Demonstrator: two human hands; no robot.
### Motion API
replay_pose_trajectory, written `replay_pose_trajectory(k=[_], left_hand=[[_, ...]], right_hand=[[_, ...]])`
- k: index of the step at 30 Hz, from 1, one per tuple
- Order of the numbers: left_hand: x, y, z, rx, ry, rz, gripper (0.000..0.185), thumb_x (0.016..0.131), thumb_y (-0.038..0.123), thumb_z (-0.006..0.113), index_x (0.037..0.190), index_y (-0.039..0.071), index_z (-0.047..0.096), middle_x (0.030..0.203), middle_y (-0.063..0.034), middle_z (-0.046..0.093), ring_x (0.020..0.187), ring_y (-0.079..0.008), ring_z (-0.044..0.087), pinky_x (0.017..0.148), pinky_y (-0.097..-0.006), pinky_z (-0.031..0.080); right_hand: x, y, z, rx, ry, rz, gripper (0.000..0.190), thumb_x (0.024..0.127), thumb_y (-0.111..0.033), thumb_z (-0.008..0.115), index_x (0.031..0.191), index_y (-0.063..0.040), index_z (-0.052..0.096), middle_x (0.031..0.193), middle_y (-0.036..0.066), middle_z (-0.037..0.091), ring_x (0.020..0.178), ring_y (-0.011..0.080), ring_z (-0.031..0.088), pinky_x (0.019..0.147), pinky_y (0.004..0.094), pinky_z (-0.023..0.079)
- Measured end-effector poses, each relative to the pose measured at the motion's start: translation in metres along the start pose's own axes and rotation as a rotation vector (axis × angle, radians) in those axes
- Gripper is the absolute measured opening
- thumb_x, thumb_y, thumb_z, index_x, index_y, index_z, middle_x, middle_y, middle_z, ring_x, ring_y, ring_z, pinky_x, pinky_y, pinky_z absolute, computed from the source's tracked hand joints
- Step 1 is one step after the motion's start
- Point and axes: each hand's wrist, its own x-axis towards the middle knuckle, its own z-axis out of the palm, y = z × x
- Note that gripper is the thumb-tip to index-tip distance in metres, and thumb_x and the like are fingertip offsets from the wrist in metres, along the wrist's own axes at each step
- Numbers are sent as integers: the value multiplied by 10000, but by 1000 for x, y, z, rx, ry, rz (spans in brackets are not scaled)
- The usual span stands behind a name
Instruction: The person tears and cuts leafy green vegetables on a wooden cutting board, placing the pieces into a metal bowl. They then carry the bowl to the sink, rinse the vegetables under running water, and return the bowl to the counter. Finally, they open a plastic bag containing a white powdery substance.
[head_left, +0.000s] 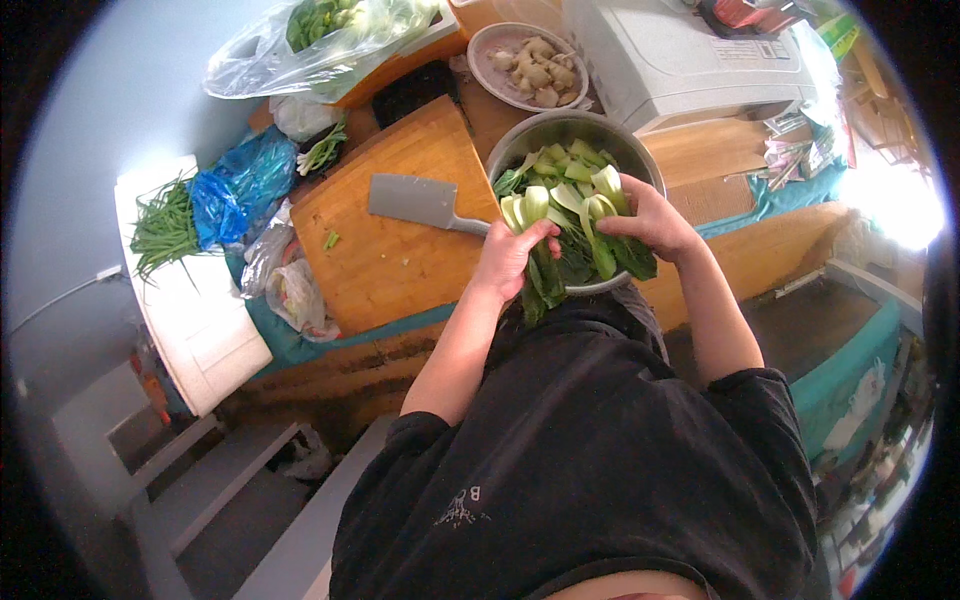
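Over a round metal bowl (525, 135), my left hand (508, 255) grips leafy greens with pale stalks (535, 204), likely bok choy. Their dark leaves hang down over the bowl's near rim. My right hand (654, 221) holds more of the same greens (600, 236) at the bowl's right side. Cut green pieces (574, 161) lie inside the bowl beyond my hands. Left of the bowl, a cleaver (414, 199) rests flat on a wooden cutting board (397, 274), its handle reaching towards my left wrist. A small green scrap (331, 240) lies on the board.
A plate (491, 71) of ginger stands behind the bowl, beside a large grey-white box (675, 67). Far left are long thin greens (165, 225) on a white surface (217, 337) and a blue plastic bag (247, 184). A clear bag (247, 67) of vegetables sits at the back.
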Motion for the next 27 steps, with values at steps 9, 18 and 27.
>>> replay_pose_trajectory(k=[9,18,27], left_hand=[[5,-14,34,1,-27,192,476,827,58,815,1250,30,599,1147,-32,670,1044,-143,629,936,-318,503],[-2,3,14,274,-145,31,458,831,137,823,1229,40,620,1107,-25,680,1000,-151,643,885,-316,511],[0,-9,20,118,25,56,413,853,133,807,1220,61,630,1127,-23,679,1012,-149,640,880,-325,513]], right_hand=[[-8,21,26,-238,94,-145,504,804,-137,782,1249,11,597,1117,82,683,1028,145,622,934,330,498],[-12,-6,-15,-573,161,-82,333,869,-132,720,1162,13,659,949,59,706,825,134,641,740,298,533],[-2,32,33,-230,101,-168,605,768,-174,831,1281,20,576,1139,91,684,1057,161,623,955,324,493]])
